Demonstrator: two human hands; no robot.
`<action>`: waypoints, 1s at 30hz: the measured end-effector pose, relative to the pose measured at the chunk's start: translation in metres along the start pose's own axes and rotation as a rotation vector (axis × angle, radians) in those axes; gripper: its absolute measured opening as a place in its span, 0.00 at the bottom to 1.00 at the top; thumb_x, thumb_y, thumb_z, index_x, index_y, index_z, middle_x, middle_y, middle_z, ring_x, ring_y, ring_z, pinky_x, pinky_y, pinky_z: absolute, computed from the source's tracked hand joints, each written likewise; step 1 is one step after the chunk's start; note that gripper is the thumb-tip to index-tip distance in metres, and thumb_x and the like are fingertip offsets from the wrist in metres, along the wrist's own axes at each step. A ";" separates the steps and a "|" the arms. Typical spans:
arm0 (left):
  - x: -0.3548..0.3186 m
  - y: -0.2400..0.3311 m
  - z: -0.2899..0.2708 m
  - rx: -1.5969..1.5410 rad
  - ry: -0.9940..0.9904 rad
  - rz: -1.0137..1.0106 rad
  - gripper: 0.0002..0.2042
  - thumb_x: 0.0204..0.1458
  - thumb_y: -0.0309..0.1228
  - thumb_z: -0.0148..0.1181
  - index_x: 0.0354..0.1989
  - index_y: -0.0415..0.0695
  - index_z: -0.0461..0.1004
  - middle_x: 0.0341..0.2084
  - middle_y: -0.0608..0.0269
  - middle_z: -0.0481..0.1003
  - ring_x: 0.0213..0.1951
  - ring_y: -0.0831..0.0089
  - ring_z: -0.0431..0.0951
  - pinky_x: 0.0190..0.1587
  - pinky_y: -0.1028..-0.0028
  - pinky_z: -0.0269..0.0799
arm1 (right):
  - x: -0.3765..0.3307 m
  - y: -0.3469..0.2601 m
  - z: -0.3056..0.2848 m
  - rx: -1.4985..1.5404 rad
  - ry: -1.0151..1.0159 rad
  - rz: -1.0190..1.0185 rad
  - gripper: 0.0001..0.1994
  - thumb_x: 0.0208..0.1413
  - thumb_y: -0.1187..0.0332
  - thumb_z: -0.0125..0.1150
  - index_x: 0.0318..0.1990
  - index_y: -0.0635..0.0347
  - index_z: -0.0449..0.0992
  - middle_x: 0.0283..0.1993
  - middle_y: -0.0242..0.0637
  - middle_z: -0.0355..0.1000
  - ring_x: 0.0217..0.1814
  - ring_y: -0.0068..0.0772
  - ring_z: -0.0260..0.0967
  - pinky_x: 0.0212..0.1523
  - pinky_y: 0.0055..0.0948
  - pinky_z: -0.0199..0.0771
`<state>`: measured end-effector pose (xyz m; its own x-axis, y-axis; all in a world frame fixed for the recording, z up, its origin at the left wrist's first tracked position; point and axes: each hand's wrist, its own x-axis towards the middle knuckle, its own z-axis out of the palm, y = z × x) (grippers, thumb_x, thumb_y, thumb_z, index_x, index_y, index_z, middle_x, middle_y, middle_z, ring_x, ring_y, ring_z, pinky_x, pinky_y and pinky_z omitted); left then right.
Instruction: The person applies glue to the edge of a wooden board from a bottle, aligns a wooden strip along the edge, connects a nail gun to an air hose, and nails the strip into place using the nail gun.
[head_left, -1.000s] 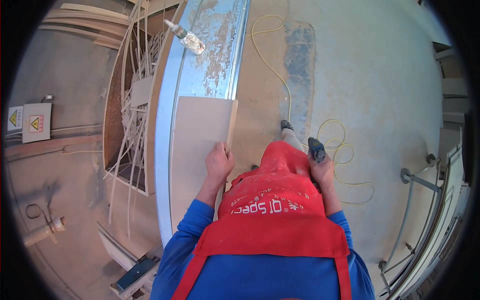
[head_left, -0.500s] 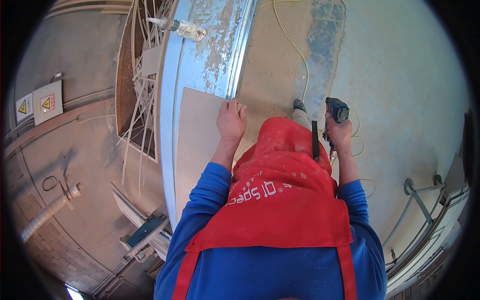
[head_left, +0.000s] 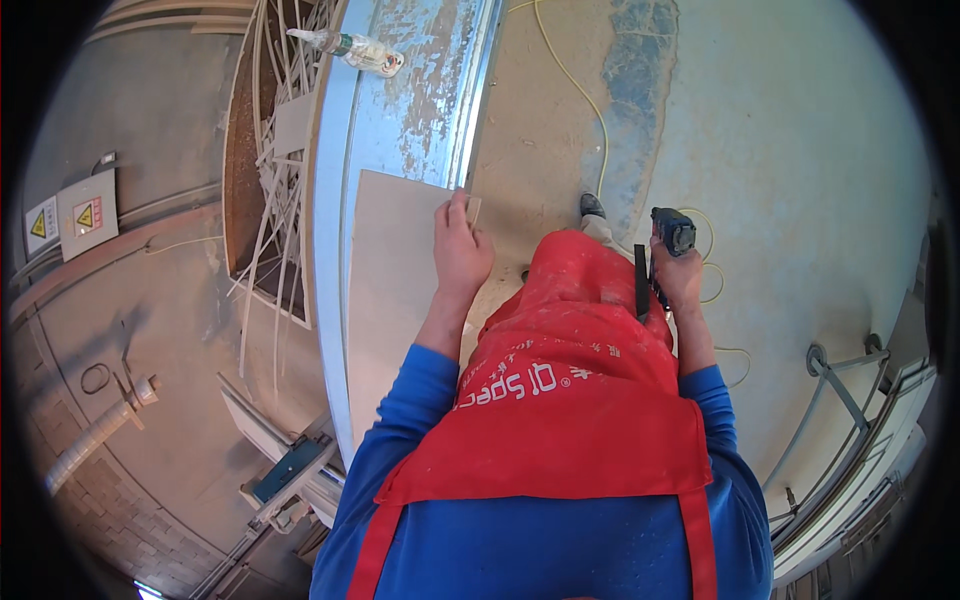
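A beige board (head_left: 395,260) lies on the metal-edged workbench (head_left: 420,120) to my left. My left hand (head_left: 462,250) rests at its far right corner, fingers stretched forward and thumb apart. By the fingertips, a short thin wooden strip (head_left: 474,208) shows along the board's edge; how it sits there is partly hidden. In my right hand (head_left: 680,278) is a black and dark blue nail gun (head_left: 674,230), gripped by its handle beside my right thigh, away from the board. My fingers cover part of the handle.
A glue bottle (head_left: 370,55) lies on the bench's far end. Left of the bench, a bin (head_left: 245,190) holds several thin offcuts. A yellow hose (head_left: 603,130) trails over the floor, with loops near the nail gun. A metal-framed rack (head_left: 850,400) stands at right.
My left fingers have straightened out at the board's corner, where they were more curled before. The nail gun stays in my right hand, nearly unmoved. The whole view has shifted slightly.
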<state>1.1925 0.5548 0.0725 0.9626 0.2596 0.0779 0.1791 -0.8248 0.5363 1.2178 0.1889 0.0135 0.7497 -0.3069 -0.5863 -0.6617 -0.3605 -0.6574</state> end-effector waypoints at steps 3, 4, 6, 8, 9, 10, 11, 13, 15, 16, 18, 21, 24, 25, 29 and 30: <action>-0.046 0.004 -0.034 -0.424 -0.328 -0.159 0.32 0.54 0.34 0.75 0.67 0.41 0.71 0.55 0.58 0.74 0.59 0.63 0.76 0.57 0.64 0.75 | -0.023 0.011 -0.007 -0.015 -0.029 0.017 0.17 0.59 0.56 0.72 0.26 0.61 0.81 0.21 0.31 0.75 0.22 0.24 0.72 0.25 0.32 0.70; -0.056 -0.004 -0.046 -0.724 -0.736 -0.342 0.34 0.52 0.37 0.78 0.67 0.42 0.71 0.56 0.61 0.73 0.59 0.66 0.75 0.58 0.66 0.73 | -0.029 0.016 -0.009 -0.041 -0.025 0.027 0.17 0.59 0.56 0.72 0.26 0.61 0.81 0.21 0.31 0.75 0.22 0.24 0.72 0.25 0.32 0.70; -0.082 -0.017 -0.049 -1.076 -1.091 -0.457 0.37 0.50 0.40 0.81 0.67 0.42 0.70 0.56 0.64 0.73 0.58 0.70 0.74 0.59 0.67 0.72 | -0.039 0.029 -0.007 -0.062 -0.005 -0.021 0.18 0.58 0.55 0.72 0.27 0.62 0.81 0.22 0.31 0.75 0.23 0.24 0.73 0.26 0.32 0.71; -0.101 -0.027 -0.040 -1.231 -1.265 -0.520 0.33 0.51 0.40 0.81 0.64 0.42 0.74 0.57 0.63 0.73 0.58 0.70 0.74 0.61 0.69 0.70 | -0.043 0.040 -0.004 -0.069 0.007 -0.047 0.18 0.58 0.55 0.72 0.27 0.62 0.82 0.22 0.31 0.76 0.23 0.24 0.74 0.26 0.32 0.72; -0.108 -0.032 -0.037 -1.298 -1.370 -0.548 0.32 0.51 0.40 0.81 0.62 0.42 0.76 0.58 0.63 0.73 0.58 0.69 0.74 0.61 0.70 0.69 | -0.046 0.045 -0.002 -0.098 0.004 -0.039 0.19 0.58 0.54 0.73 0.27 0.62 0.82 0.22 0.32 0.76 0.23 0.25 0.74 0.27 0.33 0.73; -0.111 -0.036 -0.032 -1.309 -1.356 -0.549 0.32 0.51 0.40 0.81 0.62 0.42 0.76 0.58 0.63 0.73 0.58 0.69 0.74 0.61 0.70 0.69 | -0.047 0.047 -0.001 -0.130 -0.001 -0.036 0.19 0.58 0.54 0.73 0.27 0.63 0.82 0.22 0.33 0.76 0.24 0.27 0.75 0.27 0.34 0.73; -0.108 -0.040 -0.025 -1.248 -1.400 -0.466 0.28 0.52 0.40 0.80 0.59 0.42 0.78 0.58 0.63 0.74 0.58 0.70 0.74 0.62 0.70 0.69 | -0.048 0.048 0.001 -0.202 0.012 -0.004 0.20 0.58 0.53 0.73 0.27 0.63 0.82 0.22 0.34 0.77 0.24 0.28 0.76 0.28 0.35 0.74; -0.097 -0.046 -0.016 -1.123 -1.464 -0.283 0.20 0.56 0.38 0.78 0.52 0.42 0.82 0.57 0.63 0.75 0.57 0.72 0.74 0.62 0.71 0.68 | -0.050 0.045 0.006 -0.203 -0.020 -0.079 0.19 0.58 0.53 0.73 0.29 0.64 0.83 0.23 0.37 0.78 0.26 0.30 0.78 0.30 0.37 0.76; -0.087 -0.047 -0.021 -1.115 -1.450 -0.350 0.16 0.57 0.36 0.77 0.49 0.41 0.83 0.56 0.63 0.76 0.56 0.72 0.75 0.61 0.71 0.68 | -0.057 0.037 0.012 -0.279 -0.017 -0.104 0.20 0.57 0.53 0.73 0.33 0.65 0.85 0.26 0.42 0.81 0.29 0.34 0.81 0.33 0.39 0.78; -0.082 -0.047 -0.026 -1.104 -1.433 -0.397 0.13 0.58 0.35 0.75 0.47 0.41 0.84 0.55 0.64 0.77 0.55 0.72 0.75 0.60 0.71 0.69 | -0.061 0.031 0.016 -0.267 -0.033 -0.120 0.20 0.57 0.53 0.73 0.33 0.65 0.85 0.26 0.42 0.81 0.29 0.34 0.81 0.33 0.39 0.78; -0.072 -0.042 -0.040 -1.087 -1.425 -0.444 0.10 0.59 0.33 0.74 0.44 0.41 0.85 0.54 0.64 0.77 0.53 0.72 0.76 0.60 0.71 0.69 | -0.066 0.016 0.022 -0.291 -0.078 -0.173 0.20 0.57 0.52 0.73 0.38 0.64 0.85 0.31 0.47 0.83 0.35 0.39 0.84 0.38 0.40 0.80; -0.060 -0.030 -0.061 -1.072 -0.973 -0.684 0.09 0.61 0.30 0.71 0.45 0.40 0.85 0.51 0.67 0.80 0.49 0.71 0.78 0.55 0.69 0.74 | -0.072 -0.005 0.030 -0.287 -0.143 -0.216 0.21 0.57 0.52 0.73 0.45 0.62 0.85 0.37 0.51 0.84 0.41 0.47 0.84 0.43 0.43 0.81; -0.042 -0.017 -0.051 -0.635 -0.226 -0.366 0.10 0.57 0.30 0.73 0.45 0.40 0.84 0.49 0.63 0.82 0.46 0.66 0.83 0.50 0.66 0.78 | -0.075 -0.022 0.044 -0.254 -0.242 -0.268 0.23 0.57 0.52 0.73 0.53 0.58 0.83 0.43 0.55 0.84 0.48 0.59 0.84 0.48 0.48 0.82; -0.034 -0.016 -0.044 -0.613 -0.222 -0.391 0.10 0.57 0.30 0.73 0.45 0.40 0.84 0.49 0.63 0.82 0.46 0.66 0.83 0.50 0.66 0.78 | -0.076 -0.027 0.051 -0.219 -0.275 -0.338 0.22 0.57 0.53 0.74 0.54 0.57 0.83 0.43 0.55 0.84 0.48 0.59 0.84 0.47 0.48 0.82; -0.007 -0.033 -0.013 0.067 0.168 0.075 0.11 0.52 0.29 0.74 0.42 0.41 0.83 0.47 0.58 0.83 0.45 0.58 0.85 0.48 0.62 0.79 | -0.075 -0.044 0.077 -0.151 -0.373 -0.535 0.22 0.57 0.58 0.75 0.57 0.56 0.82 0.43 0.53 0.84 0.47 0.57 0.84 0.46 0.46 0.83; -0.006 -0.038 -0.008 0.101 0.149 0.098 0.11 0.50 0.29 0.75 0.41 0.42 0.83 0.47 0.57 0.82 0.46 0.55 0.84 0.49 0.61 0.79 | -0.074 -0.048 0.082 -0.157 -0.404 -0.596 0.22 0.58 0.59 0.75 0.58 0.57 0.82 0.42 0.52 0.84 0.46 0.54 0.85 0.46 0.43 0.83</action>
<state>1.1786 0.5885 0.0582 0.9369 0.2413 0.2531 0.1131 -0.8940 0.4336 1.1932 0.3012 0.0492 0.8998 0.3177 -0.2990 -0.1112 -0.4957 -0.8613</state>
